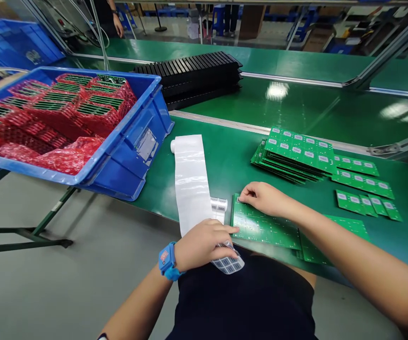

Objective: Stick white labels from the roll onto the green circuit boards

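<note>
My left hand (209, 243), with a blue watch on its wrist, is closed on a sheet of printed labels (229, 264) that hangs over the table's front edge. Its index finger reaches onto the left edge of a green circuit board panel (265, 227). At that panel's upper left corner, the fingers of my right hand (260, 196) are pinched on a small white label, mostly hidden by the fingertips. Beside the panel lies a small label roll (219, 204). A white backing strip (191, 182) runs from its roll towards my left hand. Another green panel (345, 229) lies under my right forearm.
Behind my right hand is a stack of labelled boards (298, 151), with smaller labelled boards (363, 183) to its right. A blue crate (125, 156) of boards in red bubble wrap stands at left. Black ridged trays (193, 75) lie further back. A person (115, 21) stands beyond the bench.
</note>
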A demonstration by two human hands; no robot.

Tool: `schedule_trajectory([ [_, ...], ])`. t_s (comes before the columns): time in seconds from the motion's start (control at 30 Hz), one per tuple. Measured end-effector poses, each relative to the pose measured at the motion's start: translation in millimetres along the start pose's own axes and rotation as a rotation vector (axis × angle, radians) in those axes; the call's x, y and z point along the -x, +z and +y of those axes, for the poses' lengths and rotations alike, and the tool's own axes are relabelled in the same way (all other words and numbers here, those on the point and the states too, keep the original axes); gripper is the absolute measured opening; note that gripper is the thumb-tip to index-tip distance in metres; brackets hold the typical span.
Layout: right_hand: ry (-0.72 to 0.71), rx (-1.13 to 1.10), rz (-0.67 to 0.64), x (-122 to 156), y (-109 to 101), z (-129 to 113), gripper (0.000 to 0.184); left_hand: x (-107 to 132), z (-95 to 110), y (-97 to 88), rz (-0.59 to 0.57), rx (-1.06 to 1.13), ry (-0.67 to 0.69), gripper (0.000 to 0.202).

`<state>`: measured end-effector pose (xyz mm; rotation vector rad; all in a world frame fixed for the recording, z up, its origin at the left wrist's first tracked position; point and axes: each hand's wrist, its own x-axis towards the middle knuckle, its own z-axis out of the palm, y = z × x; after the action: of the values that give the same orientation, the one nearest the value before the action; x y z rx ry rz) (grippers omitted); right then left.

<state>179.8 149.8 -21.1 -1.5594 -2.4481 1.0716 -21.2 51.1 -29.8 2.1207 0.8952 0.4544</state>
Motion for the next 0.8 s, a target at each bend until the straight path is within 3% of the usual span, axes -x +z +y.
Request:
schedule_trajectory([
  [0.1, -0.034, 0.068, 0.074, 6.5, 5.7, -2.8, 0.017, 0.2, 0.4, 1.7, -0.003, -0.018, -0.036, 0.018],
  [0.17, -0.091, 0.171, 0.195, 13.2, 7.2, -3.6, 0.016, 0.4, 1.2, 1.5, -0.003, -0.002, -0.052, 0.017],
  [0.27, -0.174, 0.233, 0.386, 21.2, 1.7, 1.1, 0.030, -0.1, 2.8, 1.5, 0.021, 0.058, -0.071, 0.016],
  [0.33, -0.163, 0.073, 0.311, 23.1, -5.5, 7.1, 0.031, -0.8, 4.3, 1.8, 0.046, 0.097, -0.096, 0.016],
  [0.4, -0.111, -0.127, 0.113, 22.5, -11.8, 12.7, 0.028, -1.3, 5.9, 2.0, 0.066, 0.118, -0.130, 0.016],
  [0.5, -0.043, -0.230, -0.037, 19.4, -13.9, 17.2, 0.027, -1.6, 7.6, 2.3, 0.077, 0.133, -0.170, 0.017],
  [0.7, -0.068, -0.196, 0.059, 16.1, 0.5, 22.9, 0.027, 0.2, 9.8, 1.8, 0.097, 0.205, -0.228, 0.026],
  [0.8, -0.166, -0.022, 0.177, 25.6, 9.6, 21.1, 0.018, 1.3, 12.0, -0.1, 0.133, 0.275, -0.262, 0.031],
])
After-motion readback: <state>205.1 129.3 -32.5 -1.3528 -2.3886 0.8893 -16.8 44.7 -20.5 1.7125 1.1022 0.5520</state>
